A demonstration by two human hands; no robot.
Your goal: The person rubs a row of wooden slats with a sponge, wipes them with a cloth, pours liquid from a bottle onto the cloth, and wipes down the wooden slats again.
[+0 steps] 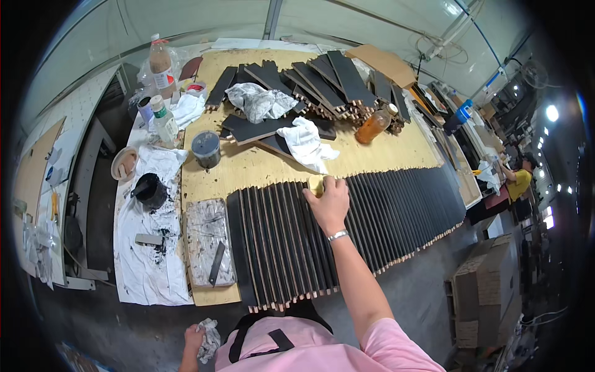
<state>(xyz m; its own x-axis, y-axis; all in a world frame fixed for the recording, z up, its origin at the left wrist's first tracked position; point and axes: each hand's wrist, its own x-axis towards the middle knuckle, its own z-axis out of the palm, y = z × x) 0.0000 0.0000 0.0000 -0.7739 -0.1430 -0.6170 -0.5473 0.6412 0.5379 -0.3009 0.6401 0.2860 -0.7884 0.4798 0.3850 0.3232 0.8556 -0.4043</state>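
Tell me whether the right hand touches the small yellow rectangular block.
Touching. The head view shows the bare right hand gripping the small yellow rectangular block, with no gap between them.

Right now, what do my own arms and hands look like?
Your right hand is ungloved, with a shiny silver-coloured band around the wrist. The right forearm is bare, below a short pink sleeve. Your left hand is ungloved too; no sleeve shows on that side.

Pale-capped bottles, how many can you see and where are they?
3: a tall bottle at the back left, a shorter bottle just nearer, and an amber bottle right of centre. Others may be hidden.
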